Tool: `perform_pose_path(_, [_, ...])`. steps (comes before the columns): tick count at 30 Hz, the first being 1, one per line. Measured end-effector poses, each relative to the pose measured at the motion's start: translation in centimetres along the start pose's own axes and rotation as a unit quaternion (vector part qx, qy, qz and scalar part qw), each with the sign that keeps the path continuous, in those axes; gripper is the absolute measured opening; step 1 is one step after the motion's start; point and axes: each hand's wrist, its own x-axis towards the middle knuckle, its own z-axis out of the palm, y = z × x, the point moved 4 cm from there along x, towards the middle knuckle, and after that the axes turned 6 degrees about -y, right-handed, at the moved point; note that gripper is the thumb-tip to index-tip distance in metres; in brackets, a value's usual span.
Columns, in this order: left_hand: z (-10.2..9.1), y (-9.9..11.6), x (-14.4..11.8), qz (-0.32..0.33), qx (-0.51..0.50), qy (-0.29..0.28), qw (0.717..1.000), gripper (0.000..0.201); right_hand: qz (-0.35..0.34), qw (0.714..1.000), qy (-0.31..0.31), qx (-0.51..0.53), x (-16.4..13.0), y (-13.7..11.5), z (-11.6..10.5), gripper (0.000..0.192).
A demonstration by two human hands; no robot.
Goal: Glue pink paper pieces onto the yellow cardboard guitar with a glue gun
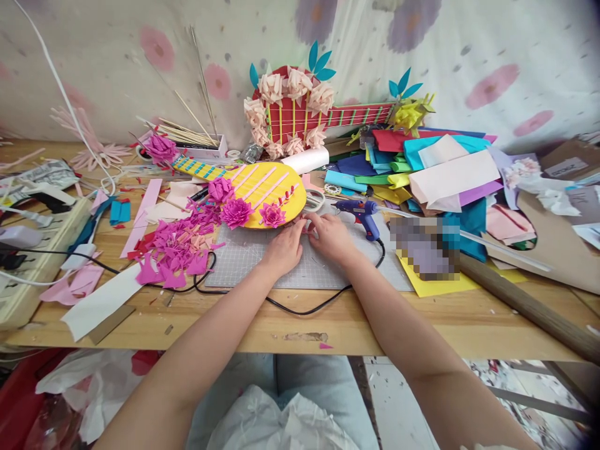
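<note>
— Where are the hands?

— Both lie on the grey mat [262,262], close together. The left hand [284,249] and right hand [330,238] meet fingertip to fingertip at the near edge of the yellow guitar [262,187]. Fingers curl down; whether they pinch something I cannot tell.

— And the guitar?

— Just beyond the fingers, flat on the counter [328,325], with pink flowers [237,212] on it, just past the left hand.

— What else is close?

— A blue glue gun [360,212] sits just right of the right hand, its black cord [300,309] looping under both wrists. Pink scraps [180,250] are heaped left of the left hand. Coloured sheets [435,175] are stacked beyond the gun.
</note>
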Motion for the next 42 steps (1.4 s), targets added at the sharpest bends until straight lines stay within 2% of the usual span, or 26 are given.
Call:
perform_pose_path(4, [0.2, -0.1, 0.0, 0.011, -0.013, 0.0, 1.0, 0.063, 0.03, 0.999, 0.029, 0.028, 0.1, 0.0, -0.1, 0.034])
perform_pose_path(7, [-0.1, -0.1, -0.1, 0.012, -0.031, 0.014, 0.999, 0.063, 0.094, 0.978, 0.066, 0.173, -0.1, 1.1, -0.3, 0.03])
perform_pose_path(9, [-0.2, -0.1, -0.1, 0.012, -0.049, 0.022, 0.998, 0.061, 0.137, 0.932, 0.067, 0.33, -0.2, 1.9, -0.1, 0.028])
perform_pose_path(12, [-0.2, -0.1, -0.1, 0.02, -0.113, 0.047, 0.992, 0.056, 0.148, 0.81, 0.034, 0.566, -0.2, 2.2, 0.5, 0.033])
perform_pose_path(14, [-0.1, -0.4, 0.0, 0.019, -0.215, 0.084, 0.973, 0.046, 0.14, 0.741, 0.01, 0.656, -0.1, 1.8, 0.7, 0.038])
perform_pose_path(15, [0.1, -0.5, 0.1, 0.012, -0.278, 0.102, 0.955, 0.04, 0.141, 0.72, 0.002, 0.68, 0.0, 1.6, 0.9, 0.039])
perform_pose_path(17, [0.5, -0.9, 0.2, -0.013, -0.39, 0.128, 0.912, 0.03, 0.152, 0.698, -0.012, 0.7, -0.1, 1.2, 1.1, 0.04])
perform_pose_path(20, [0.9, -1.3, 0.3, -0.064, -0.477, 0.151, 0.863, 0.02, 0.159, 0.694, -0.024, 0.702, -0.2, 1.0, 1.2, 0.04])
perform_pose_path(23, [0.8, -1.3, 0.3, -0.098, -0.507, 0.157, 0.842, 0.018, 0.148, 0.7, -0.045, 0.697, -0.2, 1.1, 1.2, 0.042])
perform_pose_path(26, [0.6, -1.3, 0.2, -0.113, -0.499, 0.149, 0.846, 0.021, 0.134, 0.714, -0.054, 0.685, -0.2, 1.1, 1.1, 0.041])
perform_pose_path(31, [0.4, -1.4, 0.0, -0.106, -0.464, 0.136, 0.869, 0.022, 0.127, 0.74, -0.027, 0.66, -0.1, 1.0, 1.1, 0.044])
perform_pose_path(36, [0.6, -1.4, 0.0, -0.12, -0.471, 0.12, 0.866, 0.02, 0.129, 0.781, 0.015, 0.611, 0.1, 1.1, 1.1, 0.041])
perform_pose_path(38, [0.6, -1.4, 0.0, -0.122, -0.479, 0.126, 0.86, 0.021, 0.123, 0.783, 0.027, 0.61, 0.1, 1.2, 0.9, 0.041])
perform_pose_path(42, [0.4, -1.2, 0.1, -0.126, -0.507, 0.136, 0.842, 0.018, 0.119, 0.764, 0.032, 0.634, 0.1, 1.1, 0.9, 0.042])
